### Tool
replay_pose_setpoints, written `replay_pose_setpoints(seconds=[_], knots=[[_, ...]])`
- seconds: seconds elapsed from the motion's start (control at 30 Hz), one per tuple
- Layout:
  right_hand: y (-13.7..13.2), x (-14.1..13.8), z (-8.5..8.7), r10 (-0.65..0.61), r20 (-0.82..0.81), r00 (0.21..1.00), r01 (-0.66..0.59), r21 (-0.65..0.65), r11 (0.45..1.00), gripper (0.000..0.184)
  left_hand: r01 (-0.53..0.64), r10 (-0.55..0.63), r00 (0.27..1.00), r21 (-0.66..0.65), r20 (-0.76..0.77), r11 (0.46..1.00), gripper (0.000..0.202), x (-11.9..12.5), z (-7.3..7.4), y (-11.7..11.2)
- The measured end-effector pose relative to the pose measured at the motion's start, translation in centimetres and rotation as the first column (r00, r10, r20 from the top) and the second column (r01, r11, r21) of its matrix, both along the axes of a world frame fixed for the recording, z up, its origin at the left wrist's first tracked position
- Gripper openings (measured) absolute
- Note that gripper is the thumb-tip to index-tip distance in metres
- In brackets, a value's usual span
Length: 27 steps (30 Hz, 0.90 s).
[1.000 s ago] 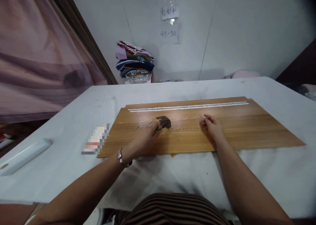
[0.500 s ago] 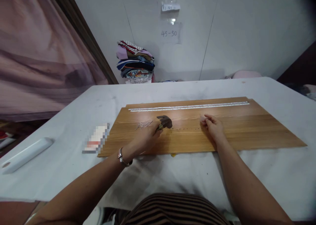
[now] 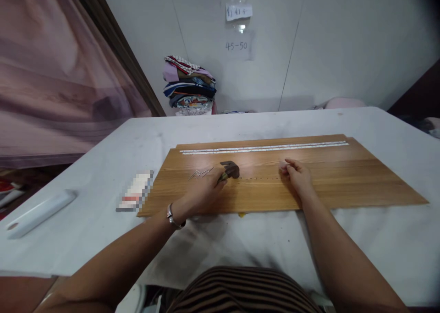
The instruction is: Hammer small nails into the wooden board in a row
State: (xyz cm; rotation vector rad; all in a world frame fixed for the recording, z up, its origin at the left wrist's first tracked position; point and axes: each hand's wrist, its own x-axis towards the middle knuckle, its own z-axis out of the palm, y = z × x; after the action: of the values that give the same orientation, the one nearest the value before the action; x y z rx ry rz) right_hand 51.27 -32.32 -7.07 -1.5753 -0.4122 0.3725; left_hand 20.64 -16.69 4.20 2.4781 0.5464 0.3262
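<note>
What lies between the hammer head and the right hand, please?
Head view: a row of small dark dots on the wooden board, from hammer to right hand.

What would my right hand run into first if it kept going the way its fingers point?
Probably the hammer in the left hand: the right hand points left along the wooden board, though depth is unclear.
</note>
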Motion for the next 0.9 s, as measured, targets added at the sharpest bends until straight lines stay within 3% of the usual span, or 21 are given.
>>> replay_pose_setpoints(seconds=[0.3, 0.53, 0.9], knots=[[0.0, 0.2, -0.3, 0.016, 0.031, 0.999, -0.016, -0.020, 1.000, 0.050, -0.020, 0.020, 0.999, -0.006, -0.042, 1.000, 0.014, 0.1, 0.7, -0.2], [0.0, -0.2, 0.1, 0.001, 0.012, 1.000, -0.001, 0.005, 1.000, 0.046, -0.133, 0.137, 0.974, 0.030, -0.179, 0.991, 0.020, 0.1, 1.0, 0.2], [0.0, 0.2, -0.4, 0.015, 0.050, 0.999, -0.015, -0.014, 1.000, 0.048, -0.041, 0.041, 0.994, 0.003, -0.100, 0.999, 0.014, 0.2, 0.8, -0.3]])
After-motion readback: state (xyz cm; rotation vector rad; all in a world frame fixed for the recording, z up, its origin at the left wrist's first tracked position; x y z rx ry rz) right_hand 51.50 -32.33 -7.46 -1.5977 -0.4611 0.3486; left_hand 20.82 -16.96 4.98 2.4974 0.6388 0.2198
